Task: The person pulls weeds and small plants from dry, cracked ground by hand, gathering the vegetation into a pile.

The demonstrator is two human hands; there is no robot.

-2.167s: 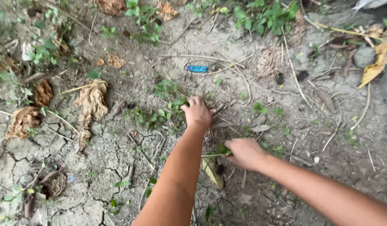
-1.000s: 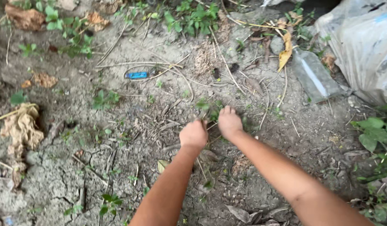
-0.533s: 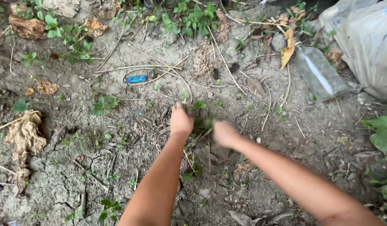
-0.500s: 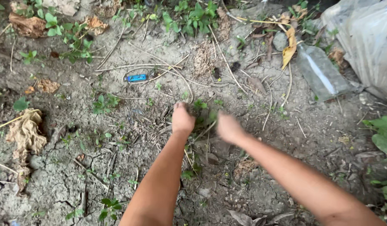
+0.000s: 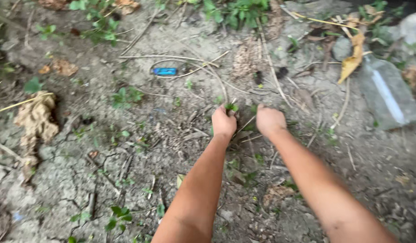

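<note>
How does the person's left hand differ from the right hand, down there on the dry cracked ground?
The left hand is closed on a small green weed, whose leaves poke out above the knuckles; the right hand is curled too, but no plant shows in it. The left arm enters near bottom centre, the right from the bottom right. Both hands are bare and press onto the cracked soil.

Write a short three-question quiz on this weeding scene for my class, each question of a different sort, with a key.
1. True or false: both hands are down at the ground.
2. Which lies beyond the hands? A. a blue lighter B. a red cup C. a metal spoon
3. What green thing does the left hand hold?

Key:
1. True: the left hand and right hand meet the soil.
2. A, the small blue lighter-like object.
3. A small weed.
</note>
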